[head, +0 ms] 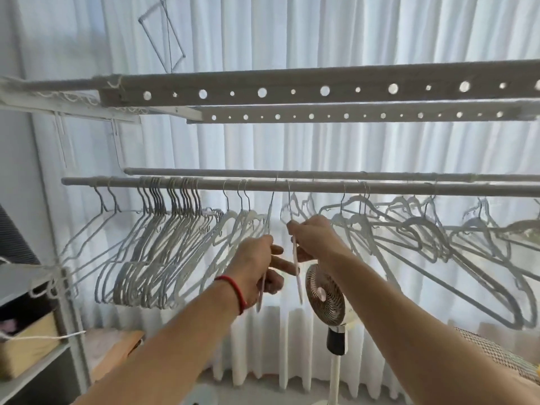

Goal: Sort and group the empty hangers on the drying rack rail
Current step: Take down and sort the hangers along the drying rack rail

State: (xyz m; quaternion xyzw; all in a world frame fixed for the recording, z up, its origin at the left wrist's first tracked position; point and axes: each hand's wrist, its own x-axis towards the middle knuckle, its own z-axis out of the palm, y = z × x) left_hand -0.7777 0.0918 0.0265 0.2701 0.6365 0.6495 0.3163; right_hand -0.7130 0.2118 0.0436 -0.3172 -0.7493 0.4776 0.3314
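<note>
Overhead, rail [321, 187] runs across frame, we reach up under it. Our left hand [257, 258] grips hanger [270, 211], hook on rail at centre, fingers curled round its thin body. Our right hand [314, 236] pinches second hanger [296, 258] just beside it, hook also on rail. Hands near, almost touching. Packed bunch of hangers [155, 247] hangs at rail's left; looser hangers [423, 235] spread along right. Fan [325, 293] stands below right hand, before curtain [321, 144]. Red band [233, 290] on left wrist.
</note>
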